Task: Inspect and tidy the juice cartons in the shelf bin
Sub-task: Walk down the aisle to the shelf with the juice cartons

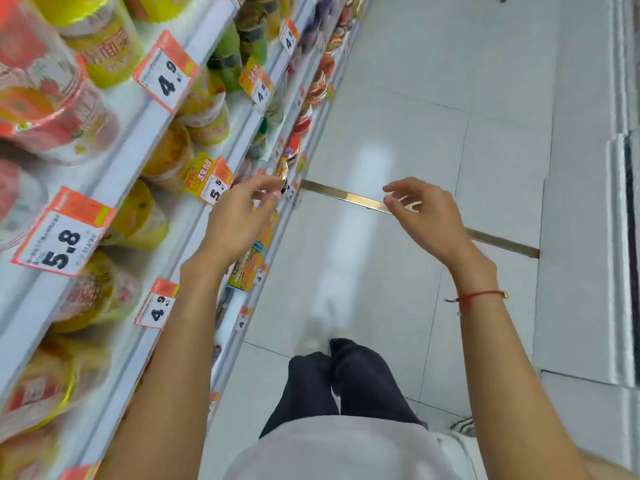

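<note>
I look down a shop aisle with white shelves [152,109] on my left. My left hand [242,213] hovers near the front edge of a lower shelf, fingers curled loosely and apart, holding nothing. My right hand [426,213] floats over the floor to the right, fingers spread and empty. Yellow and orange boxed cartons [247,265] sit on a low shelf just below my left wrist. No shelf bin is clearly visible.
Noodle cups [104,39] and tubs fill the upper shelves, with orange price tags [166,71] along the edges. The white tiled floor [415,98] stretches ahead, crossed by a metal strip [349,197]. My legs and shoes [322,334] are below. A white cabinet edge [623,237] runs along the right.
</note>
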